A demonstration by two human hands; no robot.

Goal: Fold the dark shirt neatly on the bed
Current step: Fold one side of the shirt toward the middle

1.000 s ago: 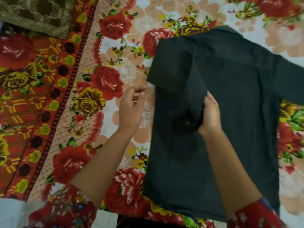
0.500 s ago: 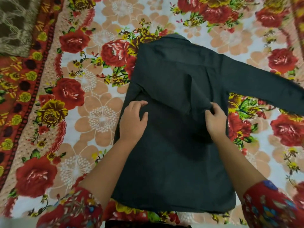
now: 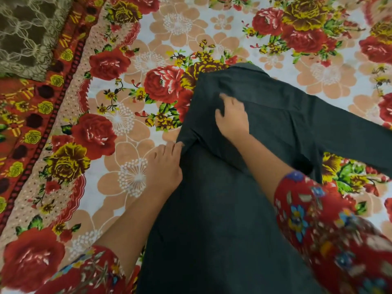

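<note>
Floral bedspread (image 3: pixel 131 128), red roses and peach blossoms on white, fills the field. A red patterned border band (image 3: pixel 31 115) runs down its left side.

Dark shirt (image 3: pixel 212 209) lies flat on the bedspread, right of centre, hem toward the viewer and collar (image 3: pixel 246 70) at the far end. One long sleeve (image 3: pixel 350 136) stretches out over the bedspread to the right. The shirt's left side is turned inward, forming a creased fold (image 3: pixel 191 134) along that edge.

Olive-brown lattice-patterned cloth (image 3: pixel 27 32) occupies the upper left corner, well apart from the shirt.

Both forearms enter from below, in red floral cuffs (image 3: pixel 331 240). The right forearm crosses over the shirt's body.

Right hand (image 3: pixel 232 118) rests on the upper part of the shirt, just right of the fold, with its fingers spread and extended (motion blur softens the fingertips). It presses on the fabric and grasps nothing.

Left hand (image 3: pixel 164 166) lies flat on the bedspread just beside the shirt's left edge. Its fingers are straight and held together, the tips touching the fold. The thumb is hidden.
</note>
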